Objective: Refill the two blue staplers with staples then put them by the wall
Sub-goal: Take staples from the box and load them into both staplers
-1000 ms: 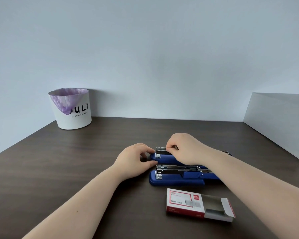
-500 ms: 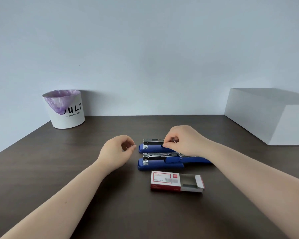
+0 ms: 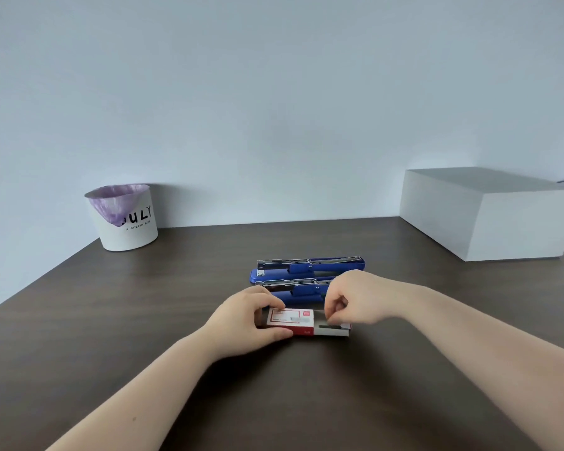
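Staplers lie side by side mid-table, the far stapler (image 3: 310, 267) and near stapler (image 3: 293, 289) both with their metal staple channels showing on top, so they look opened for loading. Just in front of them sits the staple box (image 3: 302, 322), its tray slid out to the right. The left hand (image 3: 246, 319) clamps the box's closed end between thumb and fingers, while the right hand (image 3: 355, 301) is curled, thumb and forefinger pinched down into the open tray (whether they already grip a strip of staples I cannot tell). The step in hand looks like fetching staples; next would be lifting a strip clear and laying it into a channel.

A white bin (image 3: 127, 219) with a purple liner and a white box (image 3: 489, 213) stand against the wall (image 3: 274, 109). Between them the table (image 3: 79, 320) by the wall is bare, so nothing blocks the final placement.
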